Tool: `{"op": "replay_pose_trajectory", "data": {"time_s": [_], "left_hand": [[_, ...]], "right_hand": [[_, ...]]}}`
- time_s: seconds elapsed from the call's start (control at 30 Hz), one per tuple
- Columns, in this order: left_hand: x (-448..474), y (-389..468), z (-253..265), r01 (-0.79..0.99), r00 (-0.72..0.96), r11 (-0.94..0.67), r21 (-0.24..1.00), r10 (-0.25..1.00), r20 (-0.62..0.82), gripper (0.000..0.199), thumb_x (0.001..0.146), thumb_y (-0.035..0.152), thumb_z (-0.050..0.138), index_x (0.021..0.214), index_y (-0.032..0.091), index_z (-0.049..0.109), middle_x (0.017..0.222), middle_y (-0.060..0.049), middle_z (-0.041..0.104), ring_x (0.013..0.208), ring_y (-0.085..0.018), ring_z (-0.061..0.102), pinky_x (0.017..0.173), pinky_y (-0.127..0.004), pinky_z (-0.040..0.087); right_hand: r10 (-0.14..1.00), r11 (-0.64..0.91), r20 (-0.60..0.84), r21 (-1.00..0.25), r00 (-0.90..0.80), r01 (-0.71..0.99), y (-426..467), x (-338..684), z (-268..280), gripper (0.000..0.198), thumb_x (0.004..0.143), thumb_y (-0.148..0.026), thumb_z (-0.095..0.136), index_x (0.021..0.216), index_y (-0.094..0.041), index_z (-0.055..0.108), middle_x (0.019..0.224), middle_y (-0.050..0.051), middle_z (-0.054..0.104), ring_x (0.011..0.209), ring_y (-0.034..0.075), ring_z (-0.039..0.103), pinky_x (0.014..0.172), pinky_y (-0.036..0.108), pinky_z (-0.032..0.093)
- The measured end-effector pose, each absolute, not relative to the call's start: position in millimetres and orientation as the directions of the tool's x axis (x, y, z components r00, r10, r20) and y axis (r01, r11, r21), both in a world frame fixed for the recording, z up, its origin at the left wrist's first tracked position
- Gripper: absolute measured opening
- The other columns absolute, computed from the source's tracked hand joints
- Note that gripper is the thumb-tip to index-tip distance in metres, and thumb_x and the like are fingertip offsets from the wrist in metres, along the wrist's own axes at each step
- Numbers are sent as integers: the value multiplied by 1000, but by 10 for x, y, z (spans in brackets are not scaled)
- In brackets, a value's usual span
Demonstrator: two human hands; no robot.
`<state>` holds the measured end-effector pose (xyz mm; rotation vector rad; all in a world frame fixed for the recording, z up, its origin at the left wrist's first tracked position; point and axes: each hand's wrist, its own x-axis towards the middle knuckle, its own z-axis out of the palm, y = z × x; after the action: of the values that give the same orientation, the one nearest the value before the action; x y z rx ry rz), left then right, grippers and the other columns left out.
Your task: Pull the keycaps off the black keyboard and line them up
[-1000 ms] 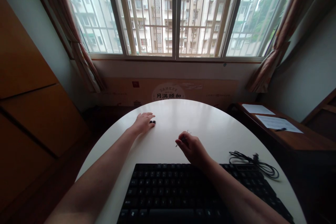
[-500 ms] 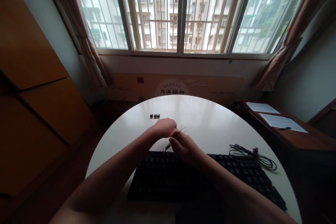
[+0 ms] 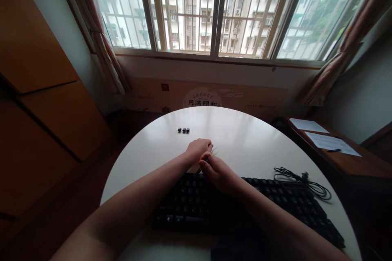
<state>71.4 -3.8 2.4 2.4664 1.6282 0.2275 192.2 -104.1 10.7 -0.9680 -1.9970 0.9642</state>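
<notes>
A black keyboard lies across the front of the round white table, partly hidden by my forearms. Just above its back edge, my right hand is closed around a wire keycap puller; its thin wire prongs stick out past the fingers. My left hand is against the right one, with fingers curled beside the wires. Whatever those fingers pinch is hidden. Farther back on the table, to the left, three small black keycaps sit in a short row.
A coiled black cable rests by the keyboard's right back corner. Beyond the round table's right side stands a brown desk with paper sheets and a pen. A window and curtains are behind, a wooden cabinet at left.
The view has shifted slightly. My left hand has moved a little right, closer over the right hand and puller. The puller's lower end is now mostly covered.
</notes>
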Motion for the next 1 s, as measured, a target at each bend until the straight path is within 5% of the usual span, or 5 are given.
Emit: {"op": "replay_pose_trajectory", "data": {"time_s": [0.37,0.53,0.73,0.87,1.0], "left_hand": [[738,-67,30,902,363,-358,240,932,26,33,92,38,42,88,22,71,92,-9,72,82,-24,64,66,-31,42],[727,-77,46,909,355,-348,230,935,15,33,92,39,43,87,22,71,91,-8,72,82,-24,65,68,-31,44],[702,-96,75,897,376,-367,246,927,13,31,92,39,43,87,22,68,91,-6,72,84,-22,64,68,-29,45],[698,-92,55,876,399,-395,276,916,46,34,96,38,36,91,22,66,94,-5,71,87,-22,63,72,-30,46],[700,-128,88,677,536,-555,483,822,194,41,100,39,29,103,20,65,103,-6,69,94,-21,62,82,-32,47]], "right_hand": [[775,585,272,-652,-571,483,-1168,1887,112,10,96,-32,47,92,-22,45,80,2,61,66,17,51,60,28,34],[814,539,353,-754,-461,376,-1143,1900,31,12,96,-33,48,92,-22,47,74,0,57,63,16,49,61,28,37],[918,395,382,-906,-107,153,-957,2084,116,29,97,-49,41,90,-22,46,60,-4,47,51,13,42,48,24,34],[960,278,261,-933,-103,228,-789,2403,291,36,93,-56,45,85,-21,48,54,-6,45,46,12,41,44,24,33],[970,242,227,-885,-86,398,-675,2684,356,33,92,-52,47,84,-20,50,56,-4,49,47,12,44,46,24,35]]}}
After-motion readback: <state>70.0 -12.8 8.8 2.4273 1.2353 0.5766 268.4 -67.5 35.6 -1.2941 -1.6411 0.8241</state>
